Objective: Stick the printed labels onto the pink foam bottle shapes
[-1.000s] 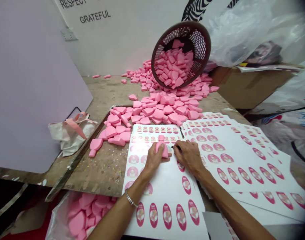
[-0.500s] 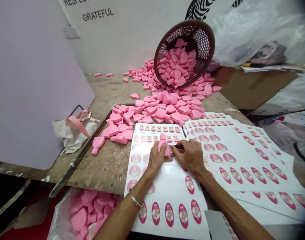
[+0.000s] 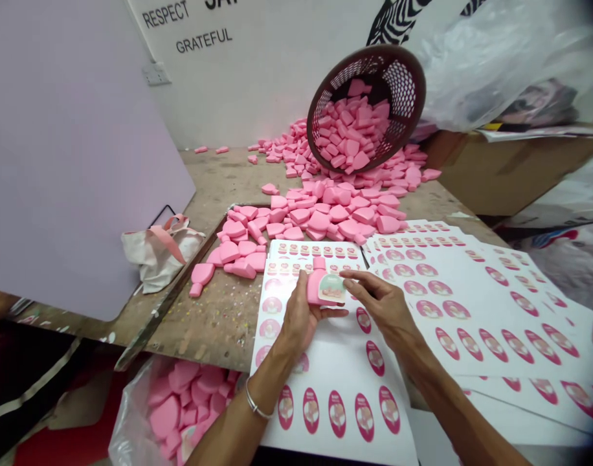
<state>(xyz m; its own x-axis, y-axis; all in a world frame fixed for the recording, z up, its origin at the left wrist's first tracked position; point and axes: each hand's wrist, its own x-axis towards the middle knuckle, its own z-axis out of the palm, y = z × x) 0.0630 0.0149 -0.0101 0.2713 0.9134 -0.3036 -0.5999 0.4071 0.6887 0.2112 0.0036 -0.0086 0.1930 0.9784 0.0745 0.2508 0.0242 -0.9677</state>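
My left hand (image 3: 299,317) holds a small pink bottle-shaped piece (image 3: 316,285) upright, its cap end pointing away from me. A pale green and cream label sticker (image 3: 332,288) lies across the right part of the bottle's face and sticks out past its side. My right hand (image 3: 379,301) pinches the sticker's right edge between thumb and index finger. Beneath both hands lies a white sticker sheet (image 3: 335,369) with pink oval and half-round labels, some spots on it being bare.
Further sticker sheets (image 3: 471,298) fan out to the right. Many pink bottles (image 3: 320,220) are heaped behind, spilling from a tipped brown basket (image 3: 415,123). A plastic bag (image 3: 136,401) of pink bottles hangs below the table edge. A white cloth bag (image 3: 155,262) stands left.
The black-handled tool at my right fingers no longer shows. The green sticker is now in view at the bottle, and my right hand has moved slightly right. The camera view has shifted a little.
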